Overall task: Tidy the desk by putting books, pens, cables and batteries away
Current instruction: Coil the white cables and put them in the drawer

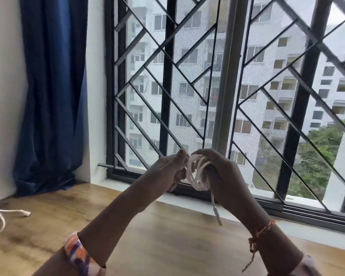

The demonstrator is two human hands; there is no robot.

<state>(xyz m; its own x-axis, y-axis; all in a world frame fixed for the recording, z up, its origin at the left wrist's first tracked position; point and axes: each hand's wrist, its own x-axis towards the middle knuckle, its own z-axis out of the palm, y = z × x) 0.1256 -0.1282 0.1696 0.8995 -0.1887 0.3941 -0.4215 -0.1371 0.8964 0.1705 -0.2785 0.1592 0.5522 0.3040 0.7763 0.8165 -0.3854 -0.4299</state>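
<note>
Two hands raised above the desk (pixel 167 226), in front of the window (pixel 227 86).

Cables counted: two, both white.
- Cable one: coiled cable (pixel 197 172), wound into several loops, held in the air between the two hands, clear of the desk. One loose end with plug (pixel 217 213) hanging straight down from the coil, beside the right wrist.
- Cable two: second cable (pixel 2 218), lying loose on the desk at far left, well apart from the hands, connector end pointing right, remainder running off the left edge.

Right hand (pixel 225 176): fingers curled over the top of the coil, loops passing under them; gripping the coil.
Left hand (pixel 171 172): fingers bent, fingertips at the left edge of the coil; pinching a strand there. Exact contact blurred.

Wrist items counted: one thread bracelet (pixel 261 234), orange-brown, on right wrist, loose tail hanging below. One patterned cuff (pixel 82 253), orange, white and purple, on left forearm.

Surroundings: one blue curtain (pixel 52 92) at left, bunched down onto the desk corner. Black metal grille with diagonal bars across the window. Books, pens, batteries: count zero in view.
</note>
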